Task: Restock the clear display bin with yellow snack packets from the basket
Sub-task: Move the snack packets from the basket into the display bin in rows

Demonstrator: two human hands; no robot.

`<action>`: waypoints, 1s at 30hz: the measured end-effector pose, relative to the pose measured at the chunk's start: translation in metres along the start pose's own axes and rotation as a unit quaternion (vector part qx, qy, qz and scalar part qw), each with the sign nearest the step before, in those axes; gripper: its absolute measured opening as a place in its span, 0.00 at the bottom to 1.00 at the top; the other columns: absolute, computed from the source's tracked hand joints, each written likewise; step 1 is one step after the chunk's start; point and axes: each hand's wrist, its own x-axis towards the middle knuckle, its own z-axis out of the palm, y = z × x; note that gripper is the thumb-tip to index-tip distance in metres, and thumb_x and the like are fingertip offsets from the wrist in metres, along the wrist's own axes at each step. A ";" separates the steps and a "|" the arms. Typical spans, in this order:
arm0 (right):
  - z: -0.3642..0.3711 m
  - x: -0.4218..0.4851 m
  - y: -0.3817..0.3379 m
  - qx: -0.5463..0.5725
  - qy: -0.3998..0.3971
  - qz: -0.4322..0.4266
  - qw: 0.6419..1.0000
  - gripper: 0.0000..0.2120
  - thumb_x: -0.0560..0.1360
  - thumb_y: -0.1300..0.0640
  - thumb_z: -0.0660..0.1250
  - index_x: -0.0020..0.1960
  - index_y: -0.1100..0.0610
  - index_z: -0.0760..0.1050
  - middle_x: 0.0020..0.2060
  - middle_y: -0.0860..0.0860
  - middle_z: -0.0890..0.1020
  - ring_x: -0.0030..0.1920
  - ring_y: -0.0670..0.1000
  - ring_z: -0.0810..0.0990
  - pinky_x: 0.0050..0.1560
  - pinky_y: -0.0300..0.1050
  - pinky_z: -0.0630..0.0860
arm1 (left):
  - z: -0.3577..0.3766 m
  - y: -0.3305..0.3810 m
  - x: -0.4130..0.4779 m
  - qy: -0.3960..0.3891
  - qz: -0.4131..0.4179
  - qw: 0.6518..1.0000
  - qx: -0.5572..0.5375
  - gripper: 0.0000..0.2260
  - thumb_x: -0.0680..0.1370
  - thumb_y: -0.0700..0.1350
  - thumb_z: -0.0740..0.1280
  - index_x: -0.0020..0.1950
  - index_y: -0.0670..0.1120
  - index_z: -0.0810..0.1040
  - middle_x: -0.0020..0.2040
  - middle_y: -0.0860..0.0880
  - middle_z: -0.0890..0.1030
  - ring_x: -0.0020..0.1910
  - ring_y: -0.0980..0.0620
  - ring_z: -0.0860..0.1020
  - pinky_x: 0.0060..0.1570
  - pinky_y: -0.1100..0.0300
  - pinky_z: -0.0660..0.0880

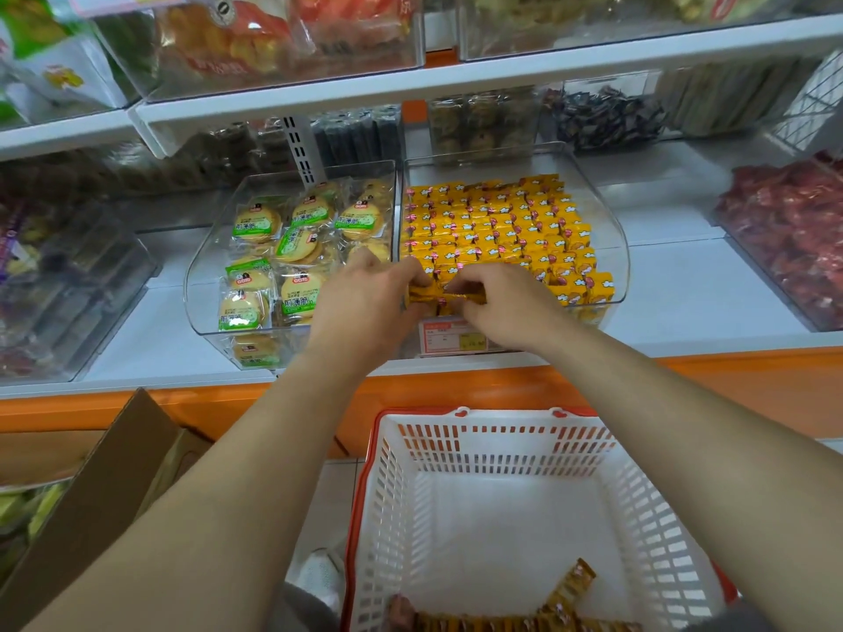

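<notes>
- Head view: your left hand (365, 307) and right hand (497, 307) meet just above the centre of the frame, at the front edge of the clear display bin (613, 230).
- The fingers of both hands are curled and pinch a small bundle of yellow packets (449, 297) between them. Your left hand grips its 9 o'clock end and your right hand its 3 o'clock end.
- The bundle is at the bin's front left corner, about 7 o'clock of the bin, just in front of the rows already inside.
- The rest of the bin holds yellow snack packets (497, 225) standing in tidy rows from the back wall towards the front.
- A price tag (451, 337) shows on the bin's front, between your wrists.
- The white basket (502, 449) with a red rim sits at 6 o'clock of the frame, below the shelf. A few more packets (563, 595) lie along its near edge.
- Just beside the yellow bin, at its 9 o'clock, stands a biscuit bin (200, 266) of round biscuits in green-labelled wrappers.
- A cardboard box (114, 472) is at 8 o'clock of the frame, and a bin of red packets (789, 230) is at 3 o'clock.
</notes>
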 end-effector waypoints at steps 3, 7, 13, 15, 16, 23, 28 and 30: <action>0.001 0.002 -0.003 -0.006 0.036 -0.001 0.999 0.02 0.78 0.52 0.68 0.49 0.46 0.79 0.48 0.44 0.82 0.49 0.49 0.79 0.45 0.48 0.79 | 0.000 0.007 -0.001 0.049 0.015 0.997 0.060 0.10 0.77 0.49 0.73 0.57 0.49 0.85 0.53 0.50 0.86 0.50 0.43 0.75 0.45 0.51 0.69; 0.005 0.002 -0.007 -0.003 0.081 -0.011 0.997 0.01 0.80 0.56 0.65 0.50 0.50 0.75 0.43 0.47 0.80 0.44 0.52 0.78 0.39 0.47 0.75 | -0.004 0.005 0.007 0.041 -0.004 0.999 0.017 0.11 0.75 0.47 0.76 0.57 0.47 0.86 0.53 0.48 0.86 0.49 0.43 0.74 0.43 0.53 0.69; 0.008 0.000 -0.004 0.027 0.106 -0.029 0.994 0.02 0.84 0.54 0.58 0.52 0.50 0.66 0.35 0.45 0.76 0.36 0.50 0.76 0.31 0.46 0.68 | -0.005 -0.003 0.004 0.000 -0.002 1.000 -0.015 0.12 0.76 0.46 0.75 0.58 0.50 0.83 0.54 0.50 0.85 0.52 0.46 0.75 0.42 0.57 0.67; 0.007 -0.001 -0.007 0.051 0.125 -0.051 0.989 0.03 0.84 0.55 0.58 0.51 0.49 0.66 0.34 0.44 0.75 0.35 0.49 0.76 0.31 0.47 0.70 | -0.004 0.000 0.002 0.005 -0.006 1.000 -0.019 0.12 0.76 0.46 0.75 0.59 0.49 0.82 0.51 0.47 0.84 0.52 0.44 0.76 0.41 0.56 0.67; 0.006 0.000 -0.009 0.066 0.139 -0.063 0.986 0.03 0.83 0.55 0.58 0.51 0.49 0.67 0.35 0.45 0.76 0.35 0.49 0.76 0.32 0.49 0.72 | -0.004 0.001 0.002 0.009 -0.011 1.000 -0.024 0.12 0.76 0.45 0.75 0.59 0.49 0.82 0.49 0.45 0.84 0.50 0.42 0.77 0.40 0.56 0.68; 0.000 0.002 -0.011 0.026 0.169 -0.102 0.980 0.03 0.82 0.54 0.62 0.51 0.48 0.74 0.37 0.46 0.80 0.38 0.49 0.78 0.37 0.53 0.78 | 0.004 -0.001 0.005 -0.046 -0.052 0.996 -0.046 0.13 0.80 0.49 0.70 0.64 0.53 0.76 0.49 0.45 0.77 0.42 0.46 0.73 0.39 0.54 0.73; 0.005 0.001 -0.008 -0.012 0.132 -0.092 0.987 0.07 0.81 0.50 0.62 0.56 0.47 0.78 0.44 0.46 0.83 0.45 0.50 0.80 0.42 0.49 0.79 | 0.007 0.003 0.006 -0.062 -0.004 0.997 0.049 0.09 0.81 0.51 0.67 0.59 0.53 0.83 0.53 0.51 0.84 0.51 0.46 0.71 0.43 0.55 0.66; 0.004 0.001 -0.004 -0.016 0.098 -0.077 0.992 0.07 0.80 0.48 0.64 0.56 0.46 0.78 0.44 0.45 0.83 0.44 0.49 0.81 0.42 0.50 0.80 | 0.006 0.002 0.008 -0.090 0.000 0.994 0.062 0.11 0.82 0.54 0.65 0.59 0.56 0.84 0.56 0.54 0.84 0.49 0.49 0.67 0.44 0.55 0.65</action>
